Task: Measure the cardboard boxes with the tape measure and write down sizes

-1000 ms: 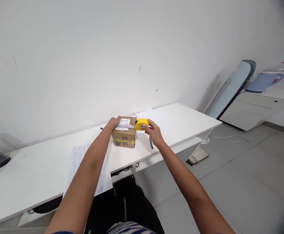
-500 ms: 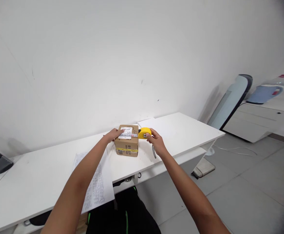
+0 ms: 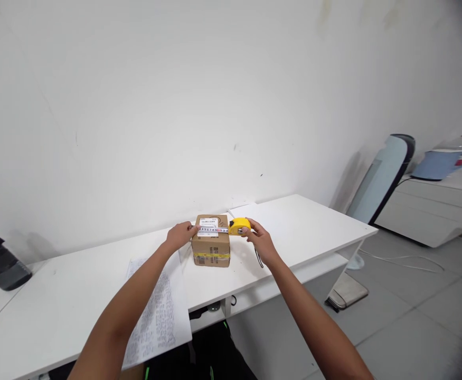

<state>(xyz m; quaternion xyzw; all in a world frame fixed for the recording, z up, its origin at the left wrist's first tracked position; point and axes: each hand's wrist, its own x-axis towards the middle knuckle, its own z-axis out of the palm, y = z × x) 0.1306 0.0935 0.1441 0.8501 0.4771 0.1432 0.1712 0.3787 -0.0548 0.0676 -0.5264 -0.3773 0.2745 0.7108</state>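
A small brown cardboard box (image 3: 209, 247) with a white label on top and yellow tape along its front sits on the white desk (image 3: 84, 285). Across its top lies the pulled-out, numbered blade (image 3: 215, 230) of a yellow tape measure (image 3: 237, 225). My left hand (image 3: 180, 235) is closed at the box's left top edge, thumb and fingers pinching the blade's end, which they hide. At the right side of the box, my right hand (image 3: 263, 244) grips the tape measure's case. A dark wrist strap (image 3: 258, 258) dangles from the case.
Handwritten paper (image 3: 159, 311) lies under my left forearm and overhangs the desk's front edge. A dark bottle (image 3: 1, 261) stands at far left. The wall rises behind the desk. To the right are a leaning pale panel (image 3: 377, 179) and a blue kettle (image 3: 439, 164) on a cabinet.
My left thumb has drawn back from the label to the box's left edge, at the blade's end. My right hand still holds the tape measure. The whole view has shifted slightly.
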